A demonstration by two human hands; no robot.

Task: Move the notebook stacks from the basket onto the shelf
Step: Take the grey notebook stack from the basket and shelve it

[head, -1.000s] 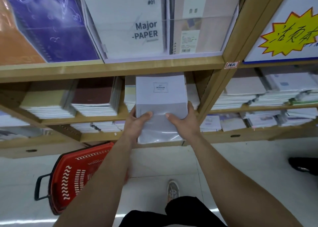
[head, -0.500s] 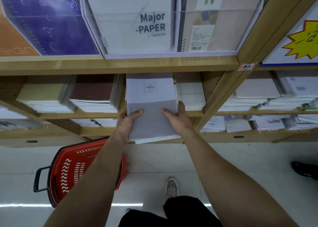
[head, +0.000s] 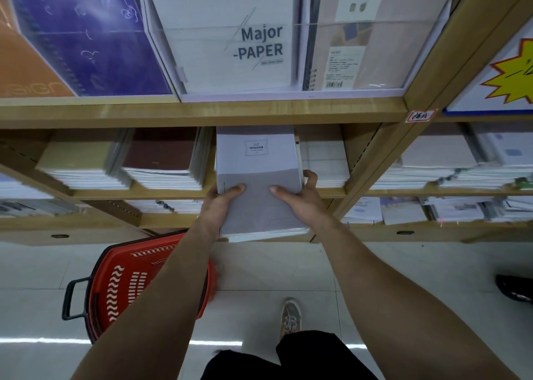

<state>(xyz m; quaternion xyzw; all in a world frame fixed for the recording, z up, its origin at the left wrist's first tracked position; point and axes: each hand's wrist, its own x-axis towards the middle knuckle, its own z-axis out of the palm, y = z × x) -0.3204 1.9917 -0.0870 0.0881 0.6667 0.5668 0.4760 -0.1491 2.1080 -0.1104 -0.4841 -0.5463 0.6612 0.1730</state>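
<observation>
Look: the notebook stack (head: pixel 256 160) is plastic-wrapped, pale lavender above and grey below, with a small boxed "ENTHUSIASM" label.
Place: its far end lies in the middle shelf (head: pixel 173 192), between a maroon stack (head: pixel 161 149) and a gridded stack (head: pixel 323 160); the near end overhangs.
Grip: left hand (head: pixel 220 204) and right hand (head: pixel 300 198) clasp its sides, thumbs on top.
Change: it sits further left than a second ago, uncovering the gridded stack.
Below: the red basket (head: pixel 129 281) stands on the floor.

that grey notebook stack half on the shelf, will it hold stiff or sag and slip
The notebook stack is probably stiff: it juts off the shelf without sagging. It looks plastic-wrapped, so maybe slippery. Likely hefty, since left hand and right hand both grip it.
</observation>
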